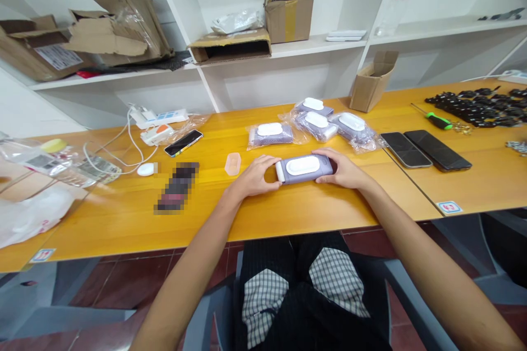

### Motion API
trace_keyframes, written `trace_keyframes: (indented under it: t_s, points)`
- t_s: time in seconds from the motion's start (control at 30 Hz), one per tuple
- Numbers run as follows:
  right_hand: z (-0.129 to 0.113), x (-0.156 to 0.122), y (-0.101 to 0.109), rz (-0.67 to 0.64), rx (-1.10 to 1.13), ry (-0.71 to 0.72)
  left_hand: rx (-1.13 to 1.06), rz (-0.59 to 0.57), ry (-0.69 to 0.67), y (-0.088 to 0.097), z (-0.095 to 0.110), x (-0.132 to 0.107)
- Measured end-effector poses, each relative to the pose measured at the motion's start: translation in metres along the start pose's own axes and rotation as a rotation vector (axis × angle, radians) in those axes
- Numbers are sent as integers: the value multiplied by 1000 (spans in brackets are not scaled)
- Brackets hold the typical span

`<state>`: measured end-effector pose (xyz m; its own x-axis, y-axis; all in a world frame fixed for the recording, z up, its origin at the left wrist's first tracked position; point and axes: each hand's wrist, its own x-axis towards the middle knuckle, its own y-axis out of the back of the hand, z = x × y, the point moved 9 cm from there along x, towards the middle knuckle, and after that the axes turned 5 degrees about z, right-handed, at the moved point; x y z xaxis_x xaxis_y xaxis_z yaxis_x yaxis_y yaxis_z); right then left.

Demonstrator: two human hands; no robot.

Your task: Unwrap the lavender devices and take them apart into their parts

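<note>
Nearest: dark trousers (294,307) with checked fabric panels, below the straight edge of a glossy wood-grained table (214,216). At mid-table, between both hands: one purple-grey device (303,167), rounded-oblong, smooth-looking, with raised white oval on top and white end piece (280,171). Left hand (260,176): fingers and thumb part-curled, spread to the device's depth, gripping the white end. Right hand (345,170): same curl and spread, around the opposite end. Device lifted or resting: cannot tell. Possible faults: slip, from smooth casing gripped only at its ends; end piece pushed loose, if separate, by left-hand pressure. Left of left hand: pale pink translucent piece (233,164), elongated with cut corners; perhaps easily knocked by a stray knuckle. Beyond: four wrapped devices (272,134), in crinkled clear film, three crowded together; possible snagging of film if reached for hastily. Farthest: white shelving (341,48), matt; creased brown cardboard boxes (289,17).
</note>
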<state>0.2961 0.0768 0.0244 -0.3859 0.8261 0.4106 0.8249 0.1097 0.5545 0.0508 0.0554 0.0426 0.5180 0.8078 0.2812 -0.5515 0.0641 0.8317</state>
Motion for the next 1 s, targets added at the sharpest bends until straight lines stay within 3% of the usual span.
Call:
trace_keyframes:
  t_s: [0.13,0.53,1.0]
  points:
    - [0,0,0,2,-9,1,-3,0,44,0,-6,1]
    - [0,1,-1,7,-3,-10,-46,46,-14,4,-3,3]
    - [2,1,-1,26,1,-11,-83,30,62,4,-14,-2]
